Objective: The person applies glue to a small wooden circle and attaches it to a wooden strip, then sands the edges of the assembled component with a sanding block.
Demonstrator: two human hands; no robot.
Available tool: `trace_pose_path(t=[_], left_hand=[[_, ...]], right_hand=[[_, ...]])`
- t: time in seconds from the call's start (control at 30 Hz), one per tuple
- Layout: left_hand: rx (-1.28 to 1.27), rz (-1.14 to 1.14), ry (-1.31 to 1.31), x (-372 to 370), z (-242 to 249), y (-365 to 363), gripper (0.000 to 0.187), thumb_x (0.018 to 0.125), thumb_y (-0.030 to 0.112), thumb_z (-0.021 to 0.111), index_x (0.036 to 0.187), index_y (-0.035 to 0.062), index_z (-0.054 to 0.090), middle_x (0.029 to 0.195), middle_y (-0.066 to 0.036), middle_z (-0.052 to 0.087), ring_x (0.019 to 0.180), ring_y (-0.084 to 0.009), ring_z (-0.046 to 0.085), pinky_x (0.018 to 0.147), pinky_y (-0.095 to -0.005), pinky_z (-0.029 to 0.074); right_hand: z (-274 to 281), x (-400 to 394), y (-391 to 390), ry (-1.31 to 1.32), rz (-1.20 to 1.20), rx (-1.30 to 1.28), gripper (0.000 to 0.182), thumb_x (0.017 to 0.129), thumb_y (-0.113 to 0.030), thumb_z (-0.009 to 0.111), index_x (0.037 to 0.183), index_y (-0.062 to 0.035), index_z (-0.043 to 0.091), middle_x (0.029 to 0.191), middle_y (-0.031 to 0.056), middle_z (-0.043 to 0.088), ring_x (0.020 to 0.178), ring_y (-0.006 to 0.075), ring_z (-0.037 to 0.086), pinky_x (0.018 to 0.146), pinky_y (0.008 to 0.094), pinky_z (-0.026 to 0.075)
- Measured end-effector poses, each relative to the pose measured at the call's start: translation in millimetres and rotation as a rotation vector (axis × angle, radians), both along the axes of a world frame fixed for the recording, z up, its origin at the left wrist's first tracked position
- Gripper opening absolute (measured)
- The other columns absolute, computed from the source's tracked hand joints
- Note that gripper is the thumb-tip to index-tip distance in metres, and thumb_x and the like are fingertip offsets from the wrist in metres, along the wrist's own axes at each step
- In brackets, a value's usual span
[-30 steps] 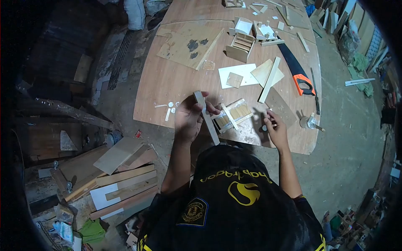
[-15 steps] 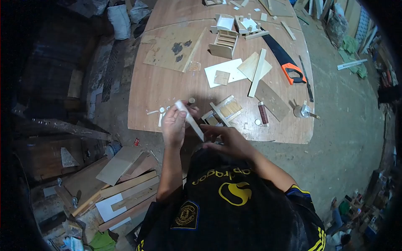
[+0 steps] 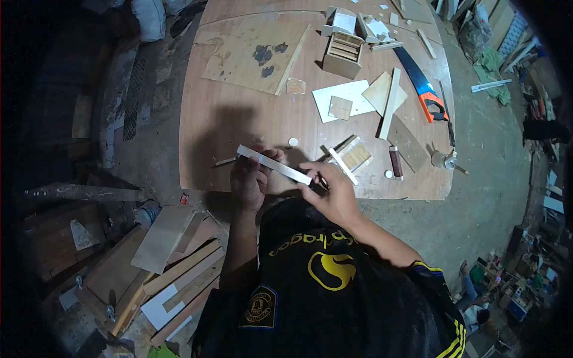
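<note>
A pale, narrow wooden strip (image 3: 276, 164) is held slantwise above the table's front edge. My left hand (image 3: 249, 185) is closed around its left part, the thumb lying along it. At the strip's right end, my right hand (image 3: 334, 194) pinches it between thumb and fingers. Just beyond my right hand lies a small wooden assembly (image 3: 357, 156) with a slatted panel and a light strip across its left side. A white round disc (image 3: 293, 142) rests on the table beyond the held strip. Part of my left fingers is hidden behind the strip.
The wooden table (image 3: 268, 119) carries a small wooden box with slats (image 3: 343, 55), a handsaw with an orange handle (image 3: 431, 104), a long batten (image 3: 389, 104), white board (image 3: 325, 102), a dark red cylinder (image 3: 395, 161) and a jar (image 3: 440, 160). Boards (image 3: 164, 238) lie at lower left.
The strip has turned from steep to nearly level, and my right hand has moved up and outward with its end. The view has shifted, so the table items appear farther right.
</note>
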State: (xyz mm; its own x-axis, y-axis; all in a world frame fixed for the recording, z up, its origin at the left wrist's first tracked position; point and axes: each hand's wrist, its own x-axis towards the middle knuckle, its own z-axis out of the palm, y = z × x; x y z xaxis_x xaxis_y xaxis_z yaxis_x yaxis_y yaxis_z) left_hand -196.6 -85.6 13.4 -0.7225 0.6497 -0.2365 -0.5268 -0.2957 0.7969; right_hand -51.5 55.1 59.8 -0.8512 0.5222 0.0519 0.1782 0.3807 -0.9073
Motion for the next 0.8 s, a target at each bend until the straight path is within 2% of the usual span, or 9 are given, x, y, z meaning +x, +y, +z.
trace_pose_path(t=[0.07, 0.13, 0.17, 0.3, 0.4, 0.53, 0.67, 0.73, 0.8], left_hand=[[0.118, -0.030, -0.072, -15, -5, -2, 0.048, 0.093, 0.040, 0.062, 0.123, 0.0035, 0.053, 0.108, -0.013, 0.064, 0.109, -0.0315, 0.061, 0.099, -0.0486, 0.048], [0.091, 0.132, -0.336, -22, -3, 2, 0.047, 0.092, 0.040, 0.063, 0.116, 0.0012, 0.055, 0.108, -0.015, 0.064, 0.108, -0.0319, 0.061, 0.100, -0.0512, 0.047], [0.067, 0.127, -0.408, -26, 0, 4, 0.044, 0.094, 0.043, 0.058, 0.118, 0.0056, 0.055, 0.108, -0.010, 0.064, 0.109, -0.0286, 0.060, 0.100, -0.0514, 0.047], [0.240, -0.032, -0.519, -49, -15, 3, 0.041, 0.097, 0.047, 0.048, 0.116, 0.0117, 0.057, 0.111, -0.001, 0.065, 0.107, -0.0238, 0.062, 0.094, -0.0462, 0.051], [0.250, -0.127, -0.614, -62, -23, 4, 0.043, 0.096, 0.049, 0.050, 0.116, 0.0118, 0.058, 0.112, -0.001, 0.065, 0.107, -0.0237, 0.062, 0.091, -0.0422, 0.053], [0.180, -0.159, -0.601, -68, -23, 4, 0.046, 0.094, 0.052, 0.051, 0.117, 0.0122, 0.058, 0.114, -0.003, 0.065, 0.112, -0.0233, 0.060, 0.088, -0.0386, 0.053], [0.295, -0.199, -0.643, -76, -32, -2, 0.051, 0.094, 0.050, 0.051, 0.127, 0.0109, 0.054, 0.125, -0.006, 0.062, 0.116, -0.0227, 0.058, 0.094, -0.0390, 0.051], [0.231, -0.190, -0.610, -80, -30, -1, 0.049, 0.097, 0.044, 0.052, 0.133, 0.0109, 0.051, 0.131, -0.007, 0.058, 0.117, -0.0217, 0.057, 0.097, -0.0400, 0.049], [0.131, -0.185, -0.520, -84, -37, -4, 0.043, 0.099, 0.036, 0.053, 0.134, 0.0106, 0.050, 0.134, -0.007, 0.056, 0.118, -0.0205, 0.057, 0.100, -0.0406, 0.048]], right_hand=[[4, -19, -5, 0.038, -0.066, 0.066, 0.034, 0.075, -0.009, 0.075, 0.107, -0.0050, 0.066, 0.083, 0.0094, 0.061, 0.077, 0.0250, 0.058, 0.068, 0.0345, 0.047], [10, -38, -12, 0.070, -0.097, 0.085, 0.033, 0.074, -0.008, 0.076, 0.105, -0.0046, 0.066, 0.085, 0.0100, 0.062, 0.079, 0.0256, 0.058, 0.069, 0.0348, 0.047], [13, -45, -16, 0.115, -0.111, 0.098, 0.032, 0.074, -0.008, 0.076, 0.104, -0.0042, 0.066, 0.086, 0.0106, 0.062, 0.081, 0.0262, 0.058, 0.070, 0.0351, 0.047], [23, -72, -27, 0.172, -0.174, 0.186, 0.028, 0.073, -0.008, 0.077, 0.099, -0.0028, 0.067, 0.090, 0.0114, 0.064, 0.084, 0.0276, 0.059, 0.074, 0.0356, 0.047], [26, -84, -32, 0.154, -0.229, 0.173, 0.027, 0.073, -0.008, 0.077, 0.097, -0.0026, 0.068, 0.092, 0.0116, 0.065, 0.085, 0.0276, 0.060, 0.076, 0.0355, 0.048], [24, -96, -36, 0.141, -0.283, 0.153, 0.025, 0.073, -0.008, 0.077, 0.096, -0.0021, 0.068, 0.093, 0.0116, 0.066, 0.086, 0.0277, 0.060, 0.076, 0.0357, 0.048], [12, -101, -35, 0.089, -0.366, 0.101, 0.025, 0.074, -0.008, 0.076, 0.097, -0.0017, 0.068, 0.093, 0.0119, 0.066, 0.086, 0.0270, 0.061, 0.076, 0.0350, 0.049], [6, -103, -32, 0.069, -0.403, 0.056, 0.025, 0.074, -0.009, 0.077, 0.097, -0.0017, 0.068, 0.092, 0.0122, 0.066, 0.086, 0.0267, 0.061, 0.075, 0.0342, 0.049], [1, -103, -26, 0.040, -0.315, -0.034, 0.038, 0.074, -0.013, 0.079, 0.109, -0.0025, 0.067, 0.093, 0.0113, 0.067, 0.085, 0.0220, 0.062, 0.074, 0.0320, 0.049]])
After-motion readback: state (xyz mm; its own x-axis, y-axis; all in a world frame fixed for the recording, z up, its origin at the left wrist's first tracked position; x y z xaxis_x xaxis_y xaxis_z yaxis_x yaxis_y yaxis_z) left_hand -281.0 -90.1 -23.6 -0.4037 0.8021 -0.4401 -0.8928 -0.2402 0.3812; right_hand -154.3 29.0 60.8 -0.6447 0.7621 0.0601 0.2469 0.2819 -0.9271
